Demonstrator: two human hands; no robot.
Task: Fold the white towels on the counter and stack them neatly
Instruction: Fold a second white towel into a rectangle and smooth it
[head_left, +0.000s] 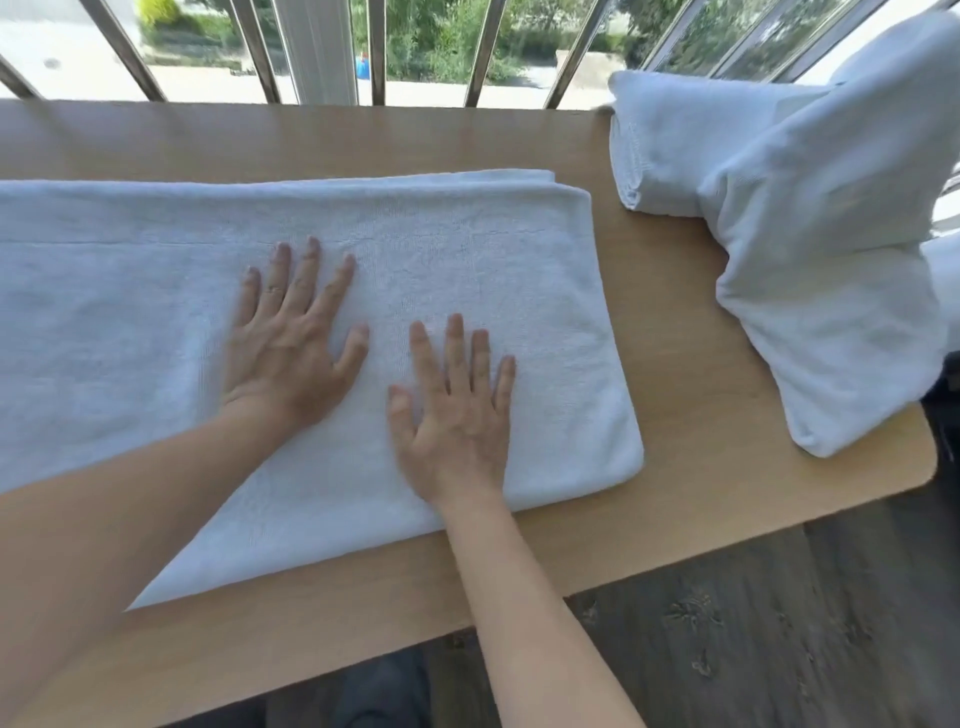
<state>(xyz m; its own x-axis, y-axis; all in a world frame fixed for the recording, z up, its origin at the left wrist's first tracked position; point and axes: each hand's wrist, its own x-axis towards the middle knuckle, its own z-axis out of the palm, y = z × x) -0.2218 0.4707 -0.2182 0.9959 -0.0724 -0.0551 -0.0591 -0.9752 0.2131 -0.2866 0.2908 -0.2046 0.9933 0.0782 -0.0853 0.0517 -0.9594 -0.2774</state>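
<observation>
From my station I could not take in the whole towel (467, 249). Its left end ran off the left edge of the frame, and the left forearm covered much of its lower left part, so that only a pointed corner showed there, close to the near edge of the counter (701, 415). At the right of the frame a heap of white towels (805, 234) was cut by the right edge. I could not tell how many pieces made it up, only that a folded one lay at the back by the window bars (379, 47) and a bulkier one slumped toward the counter's lower right corner. The right hand (457, 415) was a little blurred at the thumb side.

The towel lay flat on the counter in the middle and left of the frame, well apart from the heap. Its long axis ran left to right, tilted slightly, with its near edge slanting up toward the right. Its short, rounded fold edge faced the heap. At its upper right corner a lower layer peeked out past the top one.

Both hands lay palm down on the towel's right half with fingers straight and spread, gripping nothing. The left hand (291, 353) sat near the frame's centre. The right lay just below and to the right of it, thumbs near each other but not touching. Dark floor (779, 623) showed at the lower right.
</observation>
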